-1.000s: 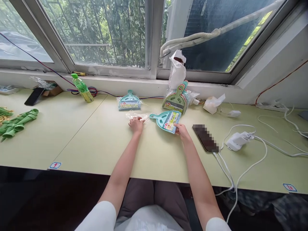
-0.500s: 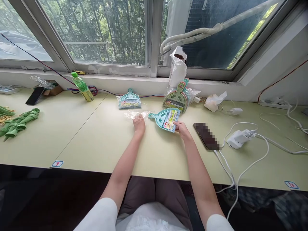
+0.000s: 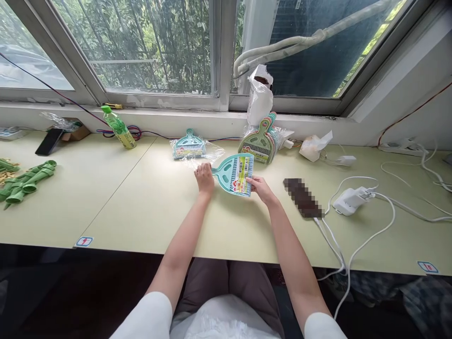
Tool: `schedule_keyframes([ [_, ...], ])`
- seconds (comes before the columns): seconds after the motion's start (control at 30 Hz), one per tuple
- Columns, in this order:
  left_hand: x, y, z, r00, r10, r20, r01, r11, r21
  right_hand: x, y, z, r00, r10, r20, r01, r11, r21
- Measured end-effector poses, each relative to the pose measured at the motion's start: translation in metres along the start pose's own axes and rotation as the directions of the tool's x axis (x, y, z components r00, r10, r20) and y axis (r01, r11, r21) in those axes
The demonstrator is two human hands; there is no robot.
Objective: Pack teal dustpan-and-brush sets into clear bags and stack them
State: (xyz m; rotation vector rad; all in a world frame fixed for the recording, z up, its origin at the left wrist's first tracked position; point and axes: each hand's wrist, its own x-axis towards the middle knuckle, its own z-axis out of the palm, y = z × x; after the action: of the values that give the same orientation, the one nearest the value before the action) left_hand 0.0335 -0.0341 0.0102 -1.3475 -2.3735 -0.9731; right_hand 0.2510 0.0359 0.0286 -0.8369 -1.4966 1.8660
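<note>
A teal mini dustpan (image 3: 226, 176) with a brush set in it and a printed label lies tilted in the grip of my right hand (image 3: 260, 189), which pinches its wide edge. My left hand (image 3: 204, 179) is closed on a clear plastic bag (image 3: 208, 151), which spreads up behind the knuckles. The dustpan's handle points left and meets my left fingers; whether its tip is inside the bag I cannot tell. Behind the bag a bagged teal dustpan (image 3: 189, 145) rests on the table. A stack of dustpans (image 3: 259, 141), the front one olive green, stands to its right.
A phone (image 3: 302, 197) and a white charger (image 3: 353, 200) with looping cables lie right of my right hand. At the left are a green-capped bottle (image 3: 120, 128), another phone (image 3: 50, 141) and green rolled pieces (image 3: 30, 183). A torn white package (image 3: 260, 101) stands by the window.
My right hand has brought the dustpan left, its handle now at my left fingers. The clear bag, earlier flat on the table, is lifted and opened out by my left hand.
</note>
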Motion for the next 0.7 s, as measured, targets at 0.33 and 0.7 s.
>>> schedule_keyframes([
  [0.33,-0.012,0.022,-0.013,0.943,-0.216,-0.254,0.143,0.95,-0.278,0.007,0.012,0.016,0.984,-0.087,-0.156,0.108,0.985,0.134],
  [0.7,0.025,-0.022,-0.004,0.647,-0.684,0.337,0.392,-0.08,-0.916,0.006,0.013,0.022,0.98,-0.112,-0.164,0.139,0.976,0.165],
])
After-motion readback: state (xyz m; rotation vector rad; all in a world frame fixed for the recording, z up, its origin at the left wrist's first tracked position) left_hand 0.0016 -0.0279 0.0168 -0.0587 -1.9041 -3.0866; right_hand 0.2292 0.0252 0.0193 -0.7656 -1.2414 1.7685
